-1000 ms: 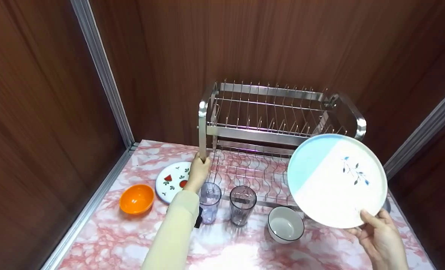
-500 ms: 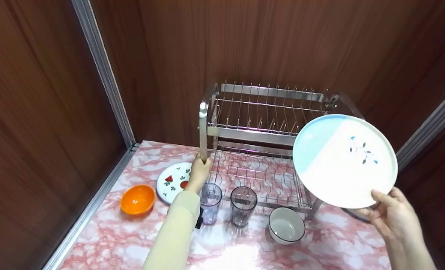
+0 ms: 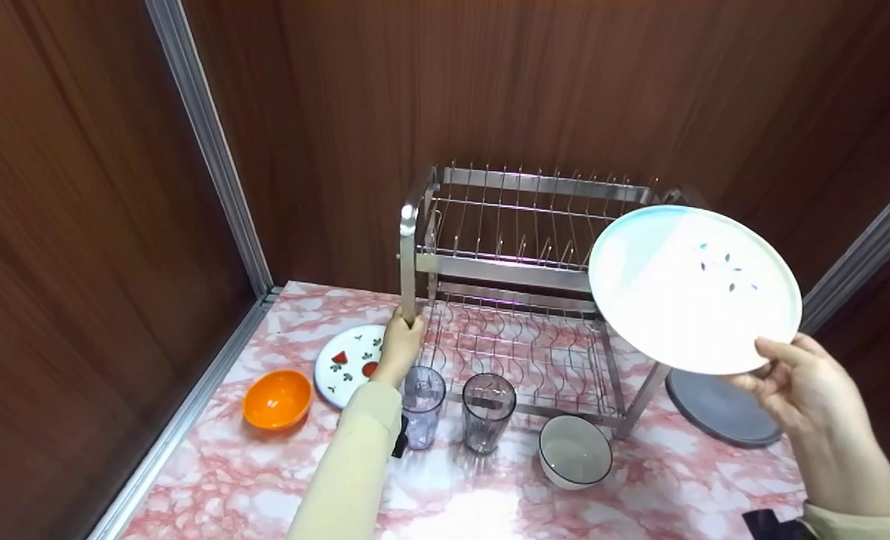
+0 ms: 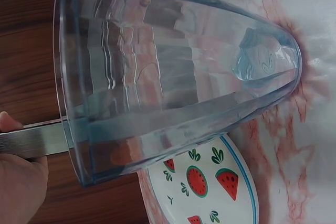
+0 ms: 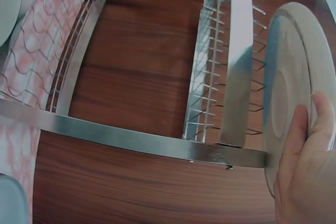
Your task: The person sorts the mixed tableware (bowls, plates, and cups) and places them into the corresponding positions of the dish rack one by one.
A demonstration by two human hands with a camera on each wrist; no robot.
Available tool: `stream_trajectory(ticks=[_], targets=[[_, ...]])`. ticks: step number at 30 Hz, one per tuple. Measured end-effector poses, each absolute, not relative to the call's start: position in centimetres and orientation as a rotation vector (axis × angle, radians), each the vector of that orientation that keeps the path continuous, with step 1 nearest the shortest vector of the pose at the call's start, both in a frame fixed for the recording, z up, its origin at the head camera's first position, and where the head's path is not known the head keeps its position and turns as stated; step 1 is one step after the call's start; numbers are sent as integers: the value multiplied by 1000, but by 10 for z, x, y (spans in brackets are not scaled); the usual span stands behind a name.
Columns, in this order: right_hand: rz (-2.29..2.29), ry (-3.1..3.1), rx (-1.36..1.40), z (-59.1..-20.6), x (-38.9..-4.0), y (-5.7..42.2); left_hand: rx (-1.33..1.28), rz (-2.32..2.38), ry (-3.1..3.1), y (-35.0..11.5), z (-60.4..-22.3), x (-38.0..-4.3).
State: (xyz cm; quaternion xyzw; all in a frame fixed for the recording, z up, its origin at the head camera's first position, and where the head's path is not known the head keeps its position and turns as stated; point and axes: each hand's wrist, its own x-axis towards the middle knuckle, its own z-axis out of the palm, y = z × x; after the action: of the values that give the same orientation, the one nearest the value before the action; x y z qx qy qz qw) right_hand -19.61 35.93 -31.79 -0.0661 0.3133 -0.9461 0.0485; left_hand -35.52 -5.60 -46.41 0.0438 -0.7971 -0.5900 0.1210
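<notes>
A large white plate [image 3: 685, 300] with a pale blue section and a small leaf pattern is tilted in the air at the right of the head view. My right hand [image 3: 813, 382] pinches its lower right rim, thumb on the upper face, fingers beneath. The plate covers the right end of the upper tier of a two-tier metal dish rack [image 3: 520, 270]. In the right wrist view the plate [image 5: 294, 72] is beside that tier. My left hand [image 3: 400, 349] grips the rack's front left upright, also seen in the left wrist view.
Along the rack's front stand a clear bluish glass [image 3: 422, 420], a dark tinted glass [image 3: 488, 420] and a white bowl [image 3: 575, 454]. An orange bowl [image 3: 277, 401] and a watermelon-patterned plate [image 3: 347, 367] lie left. A grey plate [image 3: 719, 405] lies right. Wooden walls enclose the table.
My right hand has lifted the white plate upward and slightly right, and the plate has tipped flatter. The grey plate has come into sight beneath it. My left hand stays on the upright.
</notes>
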Motion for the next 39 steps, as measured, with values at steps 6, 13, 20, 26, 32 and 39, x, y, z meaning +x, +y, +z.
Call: stream_trajectory(ticks=[6,13,20,26,32,39], targets=[[-2836,963,-90,-303,-207,361,129,-1704,-2336,-56,-464,-356],[-2742,926,-39,-286,-224,358,131,-1710,-2332,-57,-465,-356],[-2713,865,227,-269,-246,358,131,-1691,-2320,-57,-469,-358],[-2709,836,366,-258,-263,360,142,-1724,-2329,-56,-470,-357],[-2690,849,492,-249,-277,362,150,-1675,-2341,-54,-469,-356],[-2686,891,520,-242,-287,366,146,-1703,-2320,-55,-471,-356]])
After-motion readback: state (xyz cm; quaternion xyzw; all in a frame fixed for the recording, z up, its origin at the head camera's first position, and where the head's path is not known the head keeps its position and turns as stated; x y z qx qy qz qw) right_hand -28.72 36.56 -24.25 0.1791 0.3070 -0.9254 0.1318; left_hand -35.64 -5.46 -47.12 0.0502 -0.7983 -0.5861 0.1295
